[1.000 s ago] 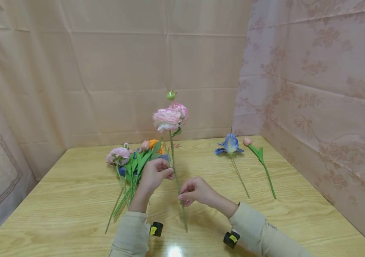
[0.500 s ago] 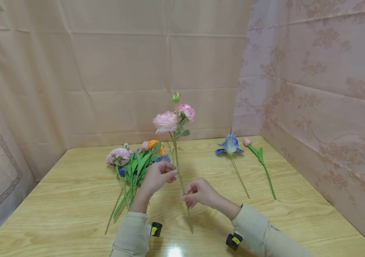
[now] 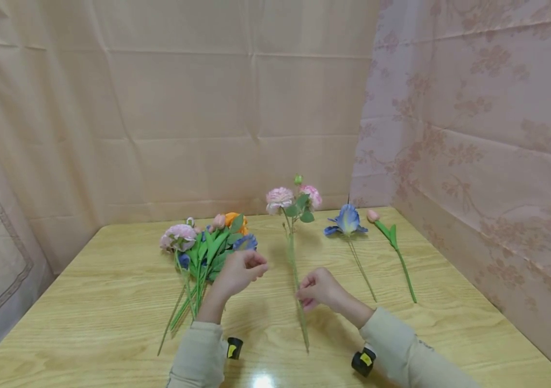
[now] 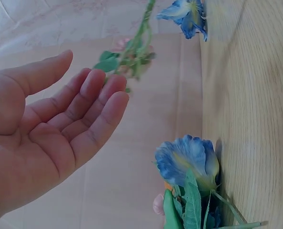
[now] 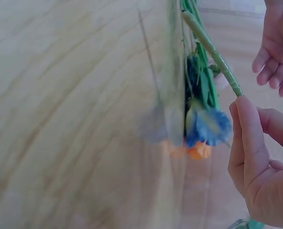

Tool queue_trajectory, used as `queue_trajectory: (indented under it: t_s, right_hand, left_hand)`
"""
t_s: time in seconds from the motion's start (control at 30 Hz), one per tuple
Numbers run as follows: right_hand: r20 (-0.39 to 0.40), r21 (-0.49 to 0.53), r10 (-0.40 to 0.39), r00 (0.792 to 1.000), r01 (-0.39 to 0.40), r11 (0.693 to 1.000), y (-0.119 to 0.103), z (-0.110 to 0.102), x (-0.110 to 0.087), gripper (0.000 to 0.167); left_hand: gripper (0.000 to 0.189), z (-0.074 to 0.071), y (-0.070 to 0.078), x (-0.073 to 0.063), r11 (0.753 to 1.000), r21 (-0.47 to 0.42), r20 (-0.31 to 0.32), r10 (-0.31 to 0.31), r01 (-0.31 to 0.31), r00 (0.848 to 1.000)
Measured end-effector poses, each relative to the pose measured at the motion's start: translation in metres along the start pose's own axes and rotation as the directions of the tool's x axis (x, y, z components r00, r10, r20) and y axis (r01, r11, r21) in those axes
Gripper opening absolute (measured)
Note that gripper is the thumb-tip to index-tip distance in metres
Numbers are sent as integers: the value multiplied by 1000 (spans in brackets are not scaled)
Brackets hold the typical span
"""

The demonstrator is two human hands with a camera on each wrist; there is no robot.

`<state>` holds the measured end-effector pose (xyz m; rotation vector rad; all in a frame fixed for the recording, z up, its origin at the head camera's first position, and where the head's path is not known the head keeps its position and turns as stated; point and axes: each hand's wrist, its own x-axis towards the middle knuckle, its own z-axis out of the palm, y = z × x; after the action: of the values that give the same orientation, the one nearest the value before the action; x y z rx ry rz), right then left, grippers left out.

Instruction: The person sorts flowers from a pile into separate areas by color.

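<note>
My right hand [image 3: 322,290] pinches the lower stem of a pink artificial flower [image 3: 280,200], which has two ruffled blooms, green leaves and a bud on top. The flower stands nearly upright over the table's middle, its stem end pointing down toward me. In the right wrist view, the green stem [image 5: 218,61] runs out from between thumb and fingers. My left hand [image 3: 239,272] is apart from that stem, holding nothing; the left wrist view shows its palm [image 4: 48,145] with fingers loosely bent. It hovers beside a pile of flowers [image 3: 212,242].
The pile on the left mixes pink, orange and blue blooms, with stems toward me. To the right, a blue iris [image 3: 348,220] and a pink tulip [image 3: 391,235] lie apart on the wooden table [image 3: 110,302]. Curtains [image 3: 183,108] hang behind and at the sides.
The right hand has carried the pink flower to the right and its blooms have come lower. The left hand has let go of the stem and stays near the pile.
</note>
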<state>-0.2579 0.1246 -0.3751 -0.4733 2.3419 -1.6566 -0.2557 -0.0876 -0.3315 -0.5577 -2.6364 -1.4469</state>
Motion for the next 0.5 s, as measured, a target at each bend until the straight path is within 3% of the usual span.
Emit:
queue_trajectory:
  t_s: [0.5]
  right_hand:
    - [4,-23,137,991,-137,990,15,-9,4,5]
  left_hand:
    - [9,-1,-1,-1,999,34,32,-42,41,999]
